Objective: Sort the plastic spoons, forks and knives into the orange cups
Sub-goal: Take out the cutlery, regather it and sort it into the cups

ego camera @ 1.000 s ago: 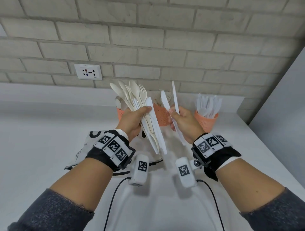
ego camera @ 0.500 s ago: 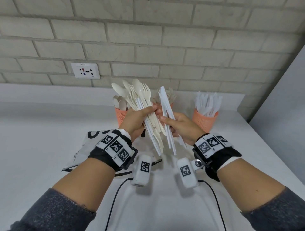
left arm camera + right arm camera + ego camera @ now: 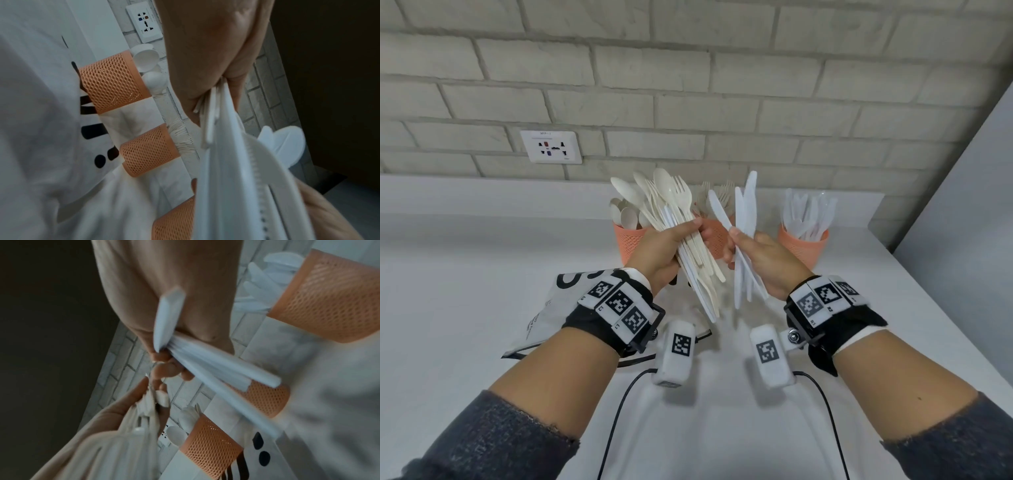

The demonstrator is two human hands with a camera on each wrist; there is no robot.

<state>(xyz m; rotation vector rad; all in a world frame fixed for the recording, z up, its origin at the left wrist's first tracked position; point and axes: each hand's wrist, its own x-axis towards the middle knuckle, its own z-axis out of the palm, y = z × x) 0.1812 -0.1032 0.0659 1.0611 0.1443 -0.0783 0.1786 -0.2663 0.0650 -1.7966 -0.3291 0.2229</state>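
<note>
Sorting is partway: three cups (image 3: 803, 245) at the wall are already holding spoons, forks and knives. Left hand (image 3: 666, 248) is gripping a mixed bundle (image 3: 690, 246), too many to count. Right hand (image 3: 763, 258) is pinching about four knives (image 3: 744, 219), all above the table.
</note>
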